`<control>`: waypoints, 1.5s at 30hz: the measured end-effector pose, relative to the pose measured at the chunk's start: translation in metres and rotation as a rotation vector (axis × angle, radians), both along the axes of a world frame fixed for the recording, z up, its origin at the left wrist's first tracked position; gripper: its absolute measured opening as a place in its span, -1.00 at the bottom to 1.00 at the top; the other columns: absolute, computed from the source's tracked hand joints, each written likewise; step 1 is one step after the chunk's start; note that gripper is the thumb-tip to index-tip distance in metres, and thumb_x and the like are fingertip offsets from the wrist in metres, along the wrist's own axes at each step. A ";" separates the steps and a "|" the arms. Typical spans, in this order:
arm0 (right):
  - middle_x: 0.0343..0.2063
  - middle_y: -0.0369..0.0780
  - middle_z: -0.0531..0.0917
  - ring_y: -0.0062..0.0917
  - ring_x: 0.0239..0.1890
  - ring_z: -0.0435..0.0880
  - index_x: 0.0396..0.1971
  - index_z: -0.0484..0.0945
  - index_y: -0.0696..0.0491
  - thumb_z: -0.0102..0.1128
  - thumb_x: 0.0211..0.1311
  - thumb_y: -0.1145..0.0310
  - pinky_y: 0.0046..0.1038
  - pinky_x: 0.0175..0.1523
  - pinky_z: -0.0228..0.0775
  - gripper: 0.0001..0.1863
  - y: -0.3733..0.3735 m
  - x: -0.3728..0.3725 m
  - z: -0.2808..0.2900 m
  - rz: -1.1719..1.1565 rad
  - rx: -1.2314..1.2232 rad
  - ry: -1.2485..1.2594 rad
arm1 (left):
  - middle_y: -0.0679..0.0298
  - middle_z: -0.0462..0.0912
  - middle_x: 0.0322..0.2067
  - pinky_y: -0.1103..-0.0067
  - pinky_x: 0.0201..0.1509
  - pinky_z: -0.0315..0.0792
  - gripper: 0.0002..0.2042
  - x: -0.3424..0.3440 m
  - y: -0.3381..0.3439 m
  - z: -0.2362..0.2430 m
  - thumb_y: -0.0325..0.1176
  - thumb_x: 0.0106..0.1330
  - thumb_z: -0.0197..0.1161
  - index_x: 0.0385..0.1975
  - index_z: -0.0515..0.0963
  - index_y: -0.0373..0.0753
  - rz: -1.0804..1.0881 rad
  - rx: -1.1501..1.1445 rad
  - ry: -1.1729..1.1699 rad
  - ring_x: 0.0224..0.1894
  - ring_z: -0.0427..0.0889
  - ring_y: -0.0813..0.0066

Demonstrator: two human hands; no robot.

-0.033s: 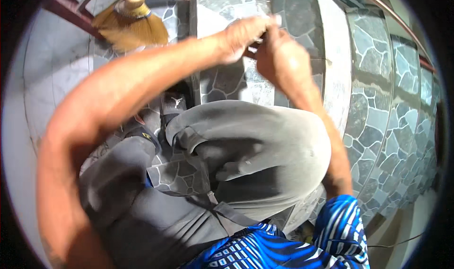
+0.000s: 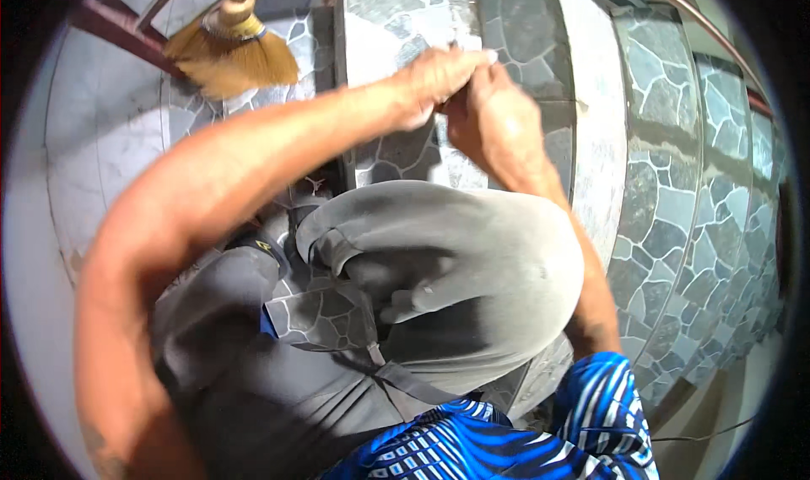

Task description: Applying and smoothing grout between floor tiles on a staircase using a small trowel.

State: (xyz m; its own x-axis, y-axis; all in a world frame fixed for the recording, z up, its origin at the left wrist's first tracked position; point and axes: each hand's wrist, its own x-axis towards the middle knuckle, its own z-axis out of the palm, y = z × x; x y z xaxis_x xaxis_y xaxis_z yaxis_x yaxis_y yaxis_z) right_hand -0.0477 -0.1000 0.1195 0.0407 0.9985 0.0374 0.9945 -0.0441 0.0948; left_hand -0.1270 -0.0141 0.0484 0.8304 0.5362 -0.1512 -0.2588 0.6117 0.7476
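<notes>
My left hand and my right hand meet at the top middle, over a stone-patterned tiled step. Their fingers are curled together around a small dark item that is mostly hidden and blurred, so I cannot make out what it is or which fingers carry it. My knee in dusty grey trousers is just below them.
A straw broom leans at the upper left by a red metal rail and pale marble tiles. Tiled steps with pale edges run down the right side, beside another rail. A cable lies at the lower right.
Both hands and forearms have shifted slightly downward in the picture, still together with fingers curled.
</notes>
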 end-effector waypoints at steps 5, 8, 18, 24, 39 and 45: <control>-0.23 0.01 0.59 -0.22 -0.29 0.66 -0.15 0.51 0.22 0.19 0.21 0.33 -0.32 -0.27 0.55 -0.70 -0.089 0.044 0.043 -0.153 -0.116 0.488 | 0.14 0.64 -0.37 0.52 -0.32 0.49 -0.73 0.027 -0.034 0.004 -0.40 0.20 0.15 -0.20 0.55 -0.48 -0.192 0.243 0.493 -0.42 0.60 0.49; -0.29 -0.13 0.61 -0.45 -0.32 0.63 -0.06 0.52 0.16 0.15 0.25 0.44 -0.50 -0.32 0.47 -0.73 -0.126 0.089 0.075 -0.179 0.221 0.428 | 0.22 0.65 -0.40 0.61 -0.32 0.50 -0.73 0.031 -0.022 -0.026 -0.46 0.13 0.22 -0.16 0.55 -0.42 -0.282 0.448 0.474 -0.43 0.60 0.53; -0.19 -0.02 0.49 -0.21 -0.17 0.54 -0.11 0.48 0.24 0.13 0.06 0.58 -0.33 -0.07 0.42 -0.67 -0.172 0.127 0.038 -0.101 0.365 0.353 | 0.29 0.62 -0.51 0.59 -0.45 0.39 -0.78 0.090 -0.012 -0.040 -0.37 0.10 0.25 -0.30 0.63 -0.34 -0.299 0.475 0.562 -0.51 0.52 0.58; -0.18 0.00 0.48 -0.21 -0.17 0.52 -0.11 0.46 0.23 0.14 0.04 0.56 -0.32 -0.09 0.42 -0.65 -0.170 0.127 0.037 -0.124 0.338 0.377 | 0.04 0.67 -0.43 0.47 -0.33 0.50 -0.65 0.097 0.010 -0.050 -0.30 -0.01 0.36 -0.37 0.60 -0.52 -0.343 0.567 0.599 -0.38 0.65 0.36; -0.19 0.00 0.47 -0.22 -0.18 0.52 -0.09 0.45 0.23 0.11 0.06 0.54 -0.33 -0.11 0.42 -0.65 -0.167 0.126 0.034 -0.125 0.326 0.355 | -0.01 0.65 -0.40 0.47 -0.41 0.48 -0.63 0.111 0.020 -0.023 -0.27 -0.01 0.35 -0.37 0.61 -0.53 -0.470 0.500 0.767 -0.46 0.60 0.35; -0.18 0.01 0.46 -0.21 -0.18 0.52 -0.09 0.45 0.23 0.11 0.05 0.55 -0.32 -0.10 0.42 -0.64 -0.167 0.126 0.037 -0.120 0.321 0.323 | -0.02 0.64 -0.42 0.47 -0.47 0.48 -0.66 0.116 0.017 -0.034 -0.40 0.01 0.37 -0.36 0.56 -0.63 -0.440 0.411 0.696 -0.48 0.61 0.32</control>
State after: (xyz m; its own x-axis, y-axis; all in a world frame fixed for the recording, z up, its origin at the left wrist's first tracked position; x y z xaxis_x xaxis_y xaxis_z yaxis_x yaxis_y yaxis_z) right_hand 0.0780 -0.2671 0.1563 0.2154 0.9262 0.3095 0.9570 -0.1371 -0.2558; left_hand -0.0106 0.0033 0.0141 0.7653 0.3158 -0.5609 0.5243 0.1999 0.8278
